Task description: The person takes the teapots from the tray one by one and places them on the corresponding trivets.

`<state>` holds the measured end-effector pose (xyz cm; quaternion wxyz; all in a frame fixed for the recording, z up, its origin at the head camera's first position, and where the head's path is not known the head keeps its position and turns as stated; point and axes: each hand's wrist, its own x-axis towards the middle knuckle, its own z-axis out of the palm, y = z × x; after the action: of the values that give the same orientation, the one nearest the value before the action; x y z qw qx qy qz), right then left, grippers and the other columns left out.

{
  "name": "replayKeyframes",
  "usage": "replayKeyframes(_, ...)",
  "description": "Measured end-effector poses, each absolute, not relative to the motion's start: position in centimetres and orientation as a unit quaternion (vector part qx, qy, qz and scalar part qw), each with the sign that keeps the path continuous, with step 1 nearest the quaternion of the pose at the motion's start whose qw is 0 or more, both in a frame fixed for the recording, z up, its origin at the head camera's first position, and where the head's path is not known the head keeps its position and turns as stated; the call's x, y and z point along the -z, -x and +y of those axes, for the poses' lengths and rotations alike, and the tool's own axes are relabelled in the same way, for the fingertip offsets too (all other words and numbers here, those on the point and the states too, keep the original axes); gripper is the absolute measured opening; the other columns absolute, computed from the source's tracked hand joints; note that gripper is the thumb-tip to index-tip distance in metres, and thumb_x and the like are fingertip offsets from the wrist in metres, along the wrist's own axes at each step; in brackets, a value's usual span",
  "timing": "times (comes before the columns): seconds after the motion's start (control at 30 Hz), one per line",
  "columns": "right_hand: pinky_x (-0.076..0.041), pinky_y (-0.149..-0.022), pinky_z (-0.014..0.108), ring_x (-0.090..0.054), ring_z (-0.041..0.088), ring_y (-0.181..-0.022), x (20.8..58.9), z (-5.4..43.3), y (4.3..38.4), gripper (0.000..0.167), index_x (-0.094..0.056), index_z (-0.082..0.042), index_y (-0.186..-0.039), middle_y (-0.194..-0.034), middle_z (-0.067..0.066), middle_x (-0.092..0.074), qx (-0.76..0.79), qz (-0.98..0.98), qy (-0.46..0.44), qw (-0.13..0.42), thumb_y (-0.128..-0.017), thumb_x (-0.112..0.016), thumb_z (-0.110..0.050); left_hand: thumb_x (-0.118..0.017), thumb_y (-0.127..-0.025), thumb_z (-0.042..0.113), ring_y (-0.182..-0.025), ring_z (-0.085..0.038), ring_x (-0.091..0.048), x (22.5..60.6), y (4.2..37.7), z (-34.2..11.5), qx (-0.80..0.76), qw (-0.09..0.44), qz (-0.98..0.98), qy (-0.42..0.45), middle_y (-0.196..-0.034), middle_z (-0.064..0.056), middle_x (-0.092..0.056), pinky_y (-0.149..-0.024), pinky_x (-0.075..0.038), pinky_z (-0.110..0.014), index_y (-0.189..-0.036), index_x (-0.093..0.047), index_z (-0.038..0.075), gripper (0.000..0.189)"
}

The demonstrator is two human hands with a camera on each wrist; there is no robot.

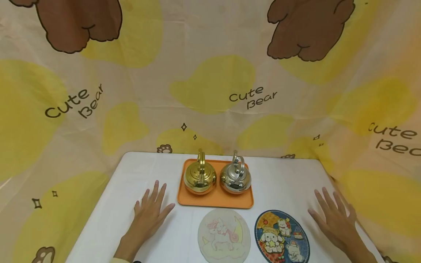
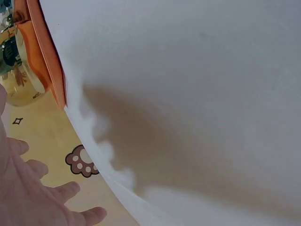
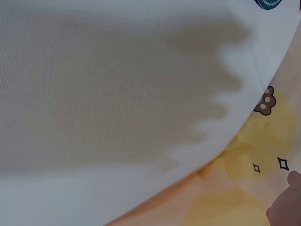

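Note:
In the head view my left hand is held palm down over the table, its fingers spread, left of an orange tray. On that tray stand a gold teapot and a silver teapot, side by side. My right hand is also spread, near the table's right edge, beside a blue round mat with bear pictures. Neither hand holds anything. The left wrist view shows my left hand above its shadow, with the tray's rim nearby. Only fingertips of my right hand appear in the right wrist view.
A pale round mat with a unicorn picture lies in front of the tray, left of the blue mat. The white table meets a yellow and cream cloth backdrop printed with bears, at its back and sides.

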<state>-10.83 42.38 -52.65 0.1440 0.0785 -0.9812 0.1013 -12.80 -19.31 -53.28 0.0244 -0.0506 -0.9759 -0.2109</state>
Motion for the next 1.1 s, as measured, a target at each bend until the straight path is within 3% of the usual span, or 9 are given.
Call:
replayKeyframes(0.13, 0.003, -0.114, 0.084, 0.007, 0.034, -0.166, 52.8, 42.5, 10.7, 0.081, -0.016, -0.025, -0.172, -0.180, -0.001, 0.000, -0.101, -0.981, -0.079, 0.146, -0.106, -0.059, -0.044, -0.046, -0.108, 0.062, -0.157, -0.057, -0.017, 53.4, 13.5, -18.6, 0.220, 0.022, -0.974, 0.055, -0.179, -0.014, -0.005, -0.111, -0.015, -0.088, -0.172, -0.019, 0.021, 0.081)
replayKeyframes(0.37, 0.001, -0.113, 0.085, 0.001, 0.038, -0.165, 52.9, 42.6, 10.4, 0.082, -0.014, -0.030, -0.172, -0.180, 0.009, -0.010, -0.099, -0.982, -0.073, 0.141, -0.106, -0.060, -0.045, -0.050, -0.108, 0.060, -0.157, -0.058, -0.017, 53.6, 14.3, -17.3, 0.234, 0.025, -0.970, 0.066, -0.179, -0.015, -0.009, -0.109, -0.012, -0.091, -0.171, -0.021, 0.019, 0.081)
replayKeyframes(0.5, -0.002, -0.111, 0.086, 0.004, 0.034, -0.166, 53.2, 42.7, 10.2, 0.082, -0.017, -0.029, -0.172, -0.179, 0.010, -0.013, -0.097, -0.982, -0.073, 0.147, -0.105, -0.061, -0.045, -0.048, -0.107, 0.062, -0.157, -0.058, -0.016, 53.9, 14.8, -17.0, 0.236, 0.014, -0.969, 0.067, -0.179, -0.015, -0.008, -0.110, -0.009, -0.091, -0.171, -0.021, 0.019, 0.082)
replayKeyframes(0.7, 0.002, -0.112, 0.087, 0.007, 0.033, -0.166, 53.3, 43.0, 9.9, 0.080, -0.021, -0.024, -0.171, -0.179, 0.012, -0.014, -0.100, -0.981, -0.067, 0.152, -0.105, -0.061, -0.043, -0.052, -0.107, 0.058, -0.158, -0.059, -0.013, 54.2, 15.8, -16.5, 0.243, -0.002, -0.967, 0.070, -0.179, -0.016, -0.006, -0.111, -0.006, -0.091, -0.171, -0.021, 0.017, 0.082)
replayKeyframes(0.9, 0.005, -0.114, 0.086, 0.005, 0.035, -0.166, 53.0, 43.0, 9.6, 0.081, -0.018, -0.027, -0.172, -0.180, 0.005, -0.007, -0.096, -0.980, -0.069, 0.159, -0.105, -0.062, -0.042, -0.055, -0.106, 0.059, -0.158, -0.059, -0.010, 54.6, 16.7, -16.2, 0.247, -0.023, -0.966, 0.069, -0.178, -0.016, -0.004, -0.112, -0.003, -0.090, -0.171, -0.021, 0.016, 0.085)
replayKeyframes(1.1, -0.001, -0.114, 0.086, -0.003, 0.034, -0.166, 52.9, 43.1, 9.6, 0.078, -0.023, -0.028, -0.171, -0.177, 0.010, -0.021, -0.093, -0.976, -0.075, 0.183, -0.105, -0.062, -0.041, -0.055, -0.105, 0.060, -0.157, -0.061, -0.010, 55.0, 17.1, -15.9, 0.249, -0.033, -0.966, 0.066, -0.178, -0.018, -0.006, -0.112, -0.002, -0.090, -0.171, -0.022, 0.014, 0.087)
